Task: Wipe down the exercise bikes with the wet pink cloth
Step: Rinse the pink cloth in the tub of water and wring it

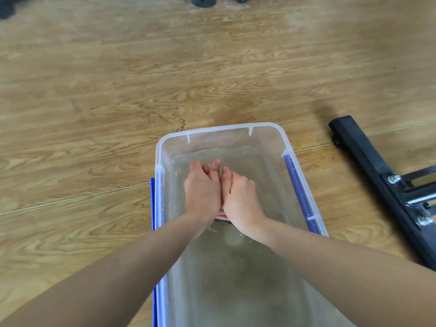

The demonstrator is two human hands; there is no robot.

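My left hand (202, 188) and my right hand (241, 197) are pressed side by side over a clear plastic tub (221, 130) of cloudy water. Both are closed around the pink cloth (221, 216), of which only a small pink strip with a dark patterned edge shows beneath my wrists. The rest of the cloth is hidden inside my hands. The black metal base bar of an exercise bike (375, 171) lies on the floor to the right of the tub.
The tub has blue handles (297, 185) on its long sides and sits on a wooden floor (118, 102). Dark feet of other equipment (204, 1) stand at the far top edge. Bolts (393, 179) stick out of the bike base.
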